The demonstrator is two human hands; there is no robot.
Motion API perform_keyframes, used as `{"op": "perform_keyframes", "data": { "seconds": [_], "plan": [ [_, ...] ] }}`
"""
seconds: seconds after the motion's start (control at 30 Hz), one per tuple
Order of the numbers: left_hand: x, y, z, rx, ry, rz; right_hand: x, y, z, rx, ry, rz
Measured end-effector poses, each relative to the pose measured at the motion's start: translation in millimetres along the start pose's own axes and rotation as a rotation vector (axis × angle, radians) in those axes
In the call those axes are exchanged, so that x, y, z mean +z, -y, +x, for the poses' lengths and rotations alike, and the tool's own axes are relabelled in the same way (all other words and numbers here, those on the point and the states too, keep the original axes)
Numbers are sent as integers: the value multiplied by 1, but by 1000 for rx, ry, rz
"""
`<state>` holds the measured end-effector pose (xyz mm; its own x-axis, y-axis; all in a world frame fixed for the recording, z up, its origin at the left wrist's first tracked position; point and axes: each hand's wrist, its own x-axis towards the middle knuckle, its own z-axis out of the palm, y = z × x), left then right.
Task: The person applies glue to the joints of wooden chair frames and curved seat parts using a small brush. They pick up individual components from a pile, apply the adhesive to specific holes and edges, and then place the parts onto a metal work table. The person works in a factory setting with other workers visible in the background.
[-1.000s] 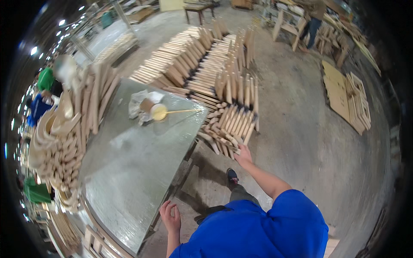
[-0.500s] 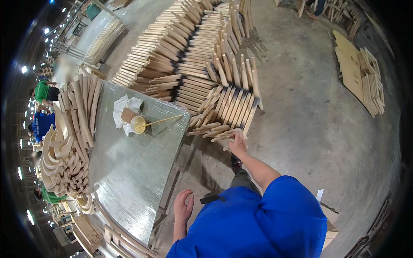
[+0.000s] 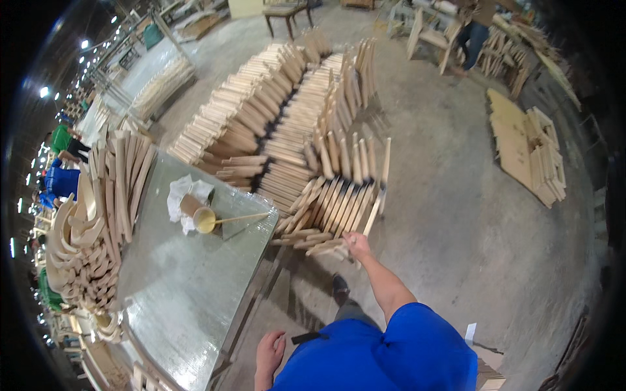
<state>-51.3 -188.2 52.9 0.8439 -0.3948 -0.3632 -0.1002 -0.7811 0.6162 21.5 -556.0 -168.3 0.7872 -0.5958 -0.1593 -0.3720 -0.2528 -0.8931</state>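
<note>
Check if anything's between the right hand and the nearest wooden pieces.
Nothing visible. The right hand is right at the near end of the stacked wooden pieces; blur hides whether the fingers grip one. The table stands off to the left, not between them.

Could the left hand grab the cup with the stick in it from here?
Probably not without leaning or stepping in: the left hand hangs beside the table, while the cup sits toward the far end. Nothing seems to stand between them, though.
</note>
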Motion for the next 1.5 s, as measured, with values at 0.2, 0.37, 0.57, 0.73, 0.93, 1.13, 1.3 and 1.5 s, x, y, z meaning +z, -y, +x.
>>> {"op": "perform_keyframes", "data": {
  "seconds": [0.2,0.37,0.57,0.73,0.93,1.13,1.3,1.5],
  "plan": [
    [5,23,-7,182,-99,-91,-168,106,67,254,-451,371],
    [15,35,-22,196,-231,-182,-195,289,-35,-292,148,663],
    [6,-22,-51,540,-656,169,-174,473,-221,-758,729,470],
    [30,47,-81,406,-839,-359,-97,550,-339,-1119,1063,666],
    [22,122,-179,-46,-1004,-826,9,597,-394,-1498,653,-67],
    [10,177,-271,-274,-974,-1081,67,521,-336,-1216,809,445],
    [-22,204,-271,-471,-827,-1177,117,456,-271,-864,915,274],
    [-95,259,-215,-589,-754,-1186,187,439,-197,-681,959,352]
  ]
}}
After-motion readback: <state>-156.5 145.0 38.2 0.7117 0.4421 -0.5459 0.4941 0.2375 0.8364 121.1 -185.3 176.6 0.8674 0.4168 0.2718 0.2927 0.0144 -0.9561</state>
